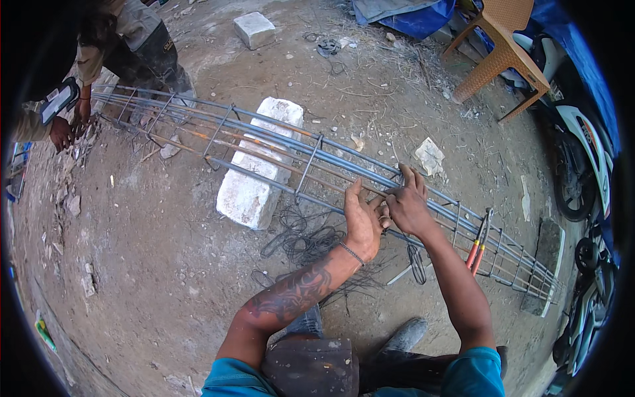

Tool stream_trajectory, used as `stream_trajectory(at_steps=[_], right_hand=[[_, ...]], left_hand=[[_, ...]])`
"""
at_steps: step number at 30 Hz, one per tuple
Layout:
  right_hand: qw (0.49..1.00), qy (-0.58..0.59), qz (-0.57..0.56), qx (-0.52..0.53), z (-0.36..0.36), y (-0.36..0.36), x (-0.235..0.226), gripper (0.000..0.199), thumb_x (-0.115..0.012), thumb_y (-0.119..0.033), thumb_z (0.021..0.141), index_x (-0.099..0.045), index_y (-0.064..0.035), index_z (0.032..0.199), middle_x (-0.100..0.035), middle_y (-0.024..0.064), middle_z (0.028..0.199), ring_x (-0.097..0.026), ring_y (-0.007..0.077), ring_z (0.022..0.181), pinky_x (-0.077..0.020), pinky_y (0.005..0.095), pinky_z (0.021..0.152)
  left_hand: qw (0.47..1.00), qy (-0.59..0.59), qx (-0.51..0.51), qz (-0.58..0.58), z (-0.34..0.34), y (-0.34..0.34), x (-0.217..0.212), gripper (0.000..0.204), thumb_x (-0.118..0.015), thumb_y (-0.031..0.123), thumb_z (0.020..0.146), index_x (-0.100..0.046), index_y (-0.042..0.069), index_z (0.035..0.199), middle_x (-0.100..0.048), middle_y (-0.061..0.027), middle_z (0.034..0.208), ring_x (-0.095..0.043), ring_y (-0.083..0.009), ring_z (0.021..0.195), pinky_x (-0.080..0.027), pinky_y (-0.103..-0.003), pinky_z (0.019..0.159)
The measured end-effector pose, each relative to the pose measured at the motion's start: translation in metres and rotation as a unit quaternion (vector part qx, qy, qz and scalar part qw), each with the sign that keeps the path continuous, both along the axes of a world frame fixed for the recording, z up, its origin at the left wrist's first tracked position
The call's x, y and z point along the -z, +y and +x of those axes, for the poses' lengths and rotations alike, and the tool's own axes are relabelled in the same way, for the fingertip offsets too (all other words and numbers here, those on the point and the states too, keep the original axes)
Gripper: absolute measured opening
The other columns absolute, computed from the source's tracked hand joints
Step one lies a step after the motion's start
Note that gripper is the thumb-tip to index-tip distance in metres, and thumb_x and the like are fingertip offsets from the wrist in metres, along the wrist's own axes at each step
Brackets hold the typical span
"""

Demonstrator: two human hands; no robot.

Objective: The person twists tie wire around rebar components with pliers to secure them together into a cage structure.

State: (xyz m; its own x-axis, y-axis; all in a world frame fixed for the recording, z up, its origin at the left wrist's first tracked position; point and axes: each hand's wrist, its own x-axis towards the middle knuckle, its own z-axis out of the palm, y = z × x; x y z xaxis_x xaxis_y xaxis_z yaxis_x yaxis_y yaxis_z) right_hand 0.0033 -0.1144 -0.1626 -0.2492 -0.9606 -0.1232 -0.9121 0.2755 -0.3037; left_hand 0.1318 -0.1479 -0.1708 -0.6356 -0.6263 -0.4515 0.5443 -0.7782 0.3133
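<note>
The long rebar cage point(344, 163) — blue-grey, partly rusty — has both hands point(362, 228) point(409, 206) together at it, grip unclear.

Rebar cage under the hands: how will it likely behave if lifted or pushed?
The rebar cage is probably stiff, as cross ties join its long bars, though its length may allow some flex. It is likely heavy, with several metal bars. A sideways push might make it scrape over the white block beneath and jolt the red-handled pincers loose.
</note>
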Motion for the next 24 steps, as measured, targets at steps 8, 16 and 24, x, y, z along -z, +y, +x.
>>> stream_trajectory(at_steps=[8, 16, 24], right_hand=[[0.988, -0.095, -0.109, 0.062, 0.002, 0.006, 0.024, 0.025, -0.055, -0.018, 0.075, -0.070, -0.0007, 0.086, -0.025, 0.0211, 0.148, -0.017, 0.0433, 0.136, -0.0167, 0.0516, 0.111], [0.984, -0.092, -0.128, 0.082, 0.009, 0.008, 0.022, 0.026, -0.066, -0.016, 0.068, -0.070, -0.0030, 0.089, -0.024, 0.0185, 0.149, -0.014, 0.0405, 0.138, -0.0138, 0.0490, 0.112], [0.976, -0.096, -0.170, 0.098, 0.012, 0.013, 0.025, 0.026, -0.068, -0.017, 0.069, -0.069, -0.0052, 0.092, -0.026, 0.0190, 0.148, -0.016, 0.0375, 0.138, -0.0150, 0.0475, 0.112]], left_hand=[[0.999, -0.030, 0.036, -0.020, 0.004, -0.002, 0.001, 0.057, -0.041, 0.053, 0.089, -0.042, 0.006, 0.120, -0.054, -0.0056, 0.096, -0.049, -0.0127, 0.072, -0.040, -0.027, 0.063], [0.949, -0.177, 0.135, -0.225, 0.031, -0.028, -0.010, 0.037, -0.052, 0.031, 0.089, -0.054, 0.003, 0.114, -0.056, -0.0117, 0.104, -0.059, -0.0208, 0.080, -0.046, -0.032, 0.066], [0.412, -0.534, 0.067, -0.735, 0.008, -0.032, 0.009, 0.016, -0.061, 0.014, 0.075, -0.067, -0.001, 0.077, -0.051, -0.0127, 0.091, -0.044, -0.0308, 0.097, -0.033, -0.043, 0.083]])
